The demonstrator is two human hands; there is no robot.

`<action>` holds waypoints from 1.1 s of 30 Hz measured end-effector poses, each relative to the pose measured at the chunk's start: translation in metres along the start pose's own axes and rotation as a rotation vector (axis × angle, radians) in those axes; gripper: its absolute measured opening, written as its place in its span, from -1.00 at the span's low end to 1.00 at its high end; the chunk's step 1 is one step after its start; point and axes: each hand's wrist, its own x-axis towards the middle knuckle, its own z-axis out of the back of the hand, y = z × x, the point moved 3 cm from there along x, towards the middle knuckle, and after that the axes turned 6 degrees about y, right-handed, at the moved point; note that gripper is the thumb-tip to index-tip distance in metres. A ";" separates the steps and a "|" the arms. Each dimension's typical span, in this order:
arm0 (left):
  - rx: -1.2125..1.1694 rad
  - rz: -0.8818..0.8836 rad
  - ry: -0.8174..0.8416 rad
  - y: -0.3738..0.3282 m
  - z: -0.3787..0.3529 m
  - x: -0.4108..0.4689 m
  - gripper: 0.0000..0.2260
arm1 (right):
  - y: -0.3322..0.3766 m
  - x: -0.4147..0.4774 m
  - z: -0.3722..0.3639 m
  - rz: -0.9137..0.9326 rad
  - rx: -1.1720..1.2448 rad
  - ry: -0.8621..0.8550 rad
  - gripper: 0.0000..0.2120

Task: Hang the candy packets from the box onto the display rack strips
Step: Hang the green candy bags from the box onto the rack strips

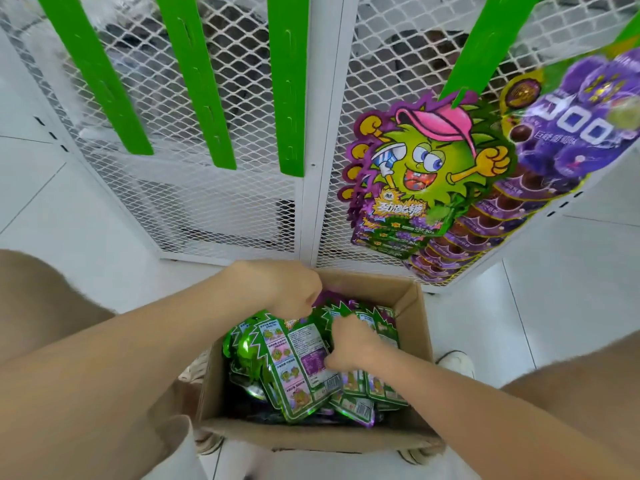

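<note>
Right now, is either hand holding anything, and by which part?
Yes. In the box, the left hand pinches the candy packets at their top edge; the right hand grips them by a side edge.

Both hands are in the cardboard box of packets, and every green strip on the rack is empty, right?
Not every strip: in the head view the right-hand strip carries hanging packets. The left hand and right hand are in the box of loose packets.

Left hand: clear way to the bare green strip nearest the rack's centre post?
Likely yes: the left hand grips packets in the open box; nothing hangs on that strip or blocks the way.
</note>
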 end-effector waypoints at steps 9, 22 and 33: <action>-0.001 0.004 -0.110 0.001 0.019 -0.012 -0.59 | -0.036 -0.048 0.083 -0.072 0.066 -0.224 -0.76; -0.820 -0.358 -0.726 0.009 0.097 -0.074 -0.88 | -0.065 -0.146 0.181 0.215 0.629 -0.769 -0.66; -0.794 -0.421 -1.220 -0.044 0.169 -0.099 -0.75 | -0.086 -0.179 0.274 0.518 0.456 -1.030 -0.89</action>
